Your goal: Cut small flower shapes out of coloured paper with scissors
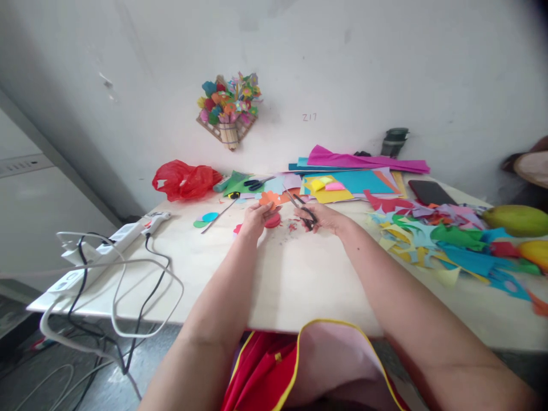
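Observation:
My left hand (256,220) pinches an orange paper flower shape (269,198) over the middle of the table. Just to its right, my right hand (319,217) grips black-handled scissors (307,217), their blades parted and pointing up and left toward the orange paper. The blades look apart from the flower. Under and beside my left hand lie red paper pieces (273,221). Small dark and red scraps (292,227) are scattered on the table between the hands.
A white table (205,274) carries a red plastic bag (186,180), blue and green paper circles (210,217), a second pair of scissors (255,184), coloured sheets (363,181), a phone (432,193) and many paper offcuts (462,234). Power strips (98,257) with cables lie left.

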A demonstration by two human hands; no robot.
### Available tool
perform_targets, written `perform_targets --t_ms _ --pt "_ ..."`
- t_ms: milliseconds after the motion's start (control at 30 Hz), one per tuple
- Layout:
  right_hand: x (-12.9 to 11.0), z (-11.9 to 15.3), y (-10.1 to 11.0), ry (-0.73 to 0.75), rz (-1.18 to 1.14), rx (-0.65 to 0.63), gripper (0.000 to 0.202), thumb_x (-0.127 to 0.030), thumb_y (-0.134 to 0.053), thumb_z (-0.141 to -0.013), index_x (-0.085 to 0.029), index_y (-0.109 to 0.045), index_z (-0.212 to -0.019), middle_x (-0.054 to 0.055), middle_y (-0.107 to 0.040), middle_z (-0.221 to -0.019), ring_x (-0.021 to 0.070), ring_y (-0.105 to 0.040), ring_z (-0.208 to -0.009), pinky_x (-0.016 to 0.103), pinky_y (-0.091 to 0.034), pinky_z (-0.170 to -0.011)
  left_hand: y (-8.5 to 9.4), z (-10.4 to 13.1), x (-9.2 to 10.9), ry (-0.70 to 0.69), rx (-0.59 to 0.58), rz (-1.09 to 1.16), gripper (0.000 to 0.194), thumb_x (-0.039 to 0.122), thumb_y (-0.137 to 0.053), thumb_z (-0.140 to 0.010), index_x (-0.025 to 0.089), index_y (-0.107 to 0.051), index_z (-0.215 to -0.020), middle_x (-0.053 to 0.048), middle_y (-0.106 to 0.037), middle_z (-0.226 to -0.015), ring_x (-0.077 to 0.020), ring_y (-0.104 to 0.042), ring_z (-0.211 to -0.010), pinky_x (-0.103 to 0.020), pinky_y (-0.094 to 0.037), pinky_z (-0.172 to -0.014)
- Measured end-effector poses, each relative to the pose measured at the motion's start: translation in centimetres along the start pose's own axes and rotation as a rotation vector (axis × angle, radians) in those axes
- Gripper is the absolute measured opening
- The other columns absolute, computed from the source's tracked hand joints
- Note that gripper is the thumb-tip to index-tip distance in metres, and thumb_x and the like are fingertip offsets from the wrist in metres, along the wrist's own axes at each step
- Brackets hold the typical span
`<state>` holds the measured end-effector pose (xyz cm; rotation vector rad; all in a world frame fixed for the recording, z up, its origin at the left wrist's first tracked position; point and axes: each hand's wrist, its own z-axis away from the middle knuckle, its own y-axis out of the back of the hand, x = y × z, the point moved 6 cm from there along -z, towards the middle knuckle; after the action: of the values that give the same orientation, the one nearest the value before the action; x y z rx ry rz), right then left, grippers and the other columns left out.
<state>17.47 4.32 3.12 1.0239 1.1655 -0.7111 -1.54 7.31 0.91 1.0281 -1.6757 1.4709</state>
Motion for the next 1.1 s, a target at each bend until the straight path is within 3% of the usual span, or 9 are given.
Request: perform_targets --t_ms 200,467,1100 --pt "0.2 -0.1 -1.0 0.027 0.068 -0.087 0.03 -0.041 -0.063 -0.093 -0.018 -0.055 -0.076 -0.002 -0.061 -0.058 0.0101 -0.06 -0.047 0.017 -0.036 -0.036 -0.3 0.0 -0.3 0.039 -0.008 -0.004 0.02 0.015 -0.08 -0.064 0.011 -0.068 -0.08 -0.01 -0.074 -0.082 -0.0245 -0.075 -0.082 -0.034 -0.057 -0.077" --pt "-1.0 0.7 -2.0 0.026 0.077 -0.081 0.031 -0.04 -0.066 -0.091 -0.016 -0.054 -0.074 -0.001 -0.06 -0.06 0.0091 -0.056 -0.043 0.018 -0.036 -0.035 -0.7 0.4 -0.3 0.044 -0.033 -0.024 0.018 0.014 -0.077 -0.065 0.01 -0.07 -0.081 -0.01 -0.074 -0.08 -0.0221 -0.075 -0.077 -0.032 -0.058 -0.077" --pt "-0.4 0.0 -1.9 0.041 0.074 -0.071 0.032 -0.041 -0.063 -0.094 -0.017 -0.054 -0.074 -0.004 -0.059 -0.058 0.0076 -0.054 -0.041 0.017 -0.035 -0.034 -1.0 0.5 -0.4 0.043 -0.061 -0.043 0.022 0.017 -0.08 -0.064 0.012 -0.068 -0.082 -0.008 -0.074 -0.081 -0.0219 -0.075 -0.081 -0.034 -0.057 -0.081"
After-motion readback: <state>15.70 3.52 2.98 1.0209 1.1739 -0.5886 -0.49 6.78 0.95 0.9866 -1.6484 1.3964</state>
